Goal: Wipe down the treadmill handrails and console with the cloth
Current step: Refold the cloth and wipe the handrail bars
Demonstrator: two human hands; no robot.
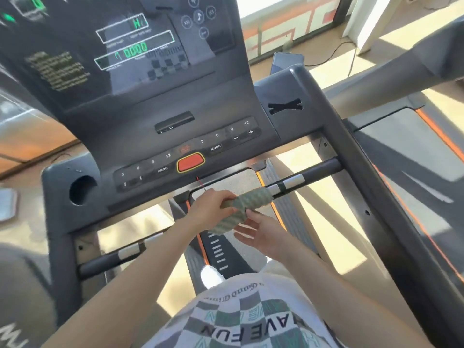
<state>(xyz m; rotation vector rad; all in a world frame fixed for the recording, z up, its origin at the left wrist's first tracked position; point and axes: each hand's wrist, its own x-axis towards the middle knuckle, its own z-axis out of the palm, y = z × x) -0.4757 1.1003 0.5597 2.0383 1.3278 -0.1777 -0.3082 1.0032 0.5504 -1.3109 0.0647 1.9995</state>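
Note:
A green striped cloth (244,205) is wrapped over the middle of the treadmill's front handrail bar (311,175), with a loose tail hanging down. My left hand (209,208) grips the cloth around the bar from the left. My right hand (261,233) is below the bar, fingers spread and relaxed, touching the cloth's hanging tail. The dark console (150,91) rises above, with green digits on its display and a red stop button (190,162) near its lower edge.
The right side handrail (351,156) runs diagonally toward me. A cup hole (81,190) sits at the console's left, a phone (286,62) at the top right. The belt (221,254) and a white shoe (212,276) lie below.

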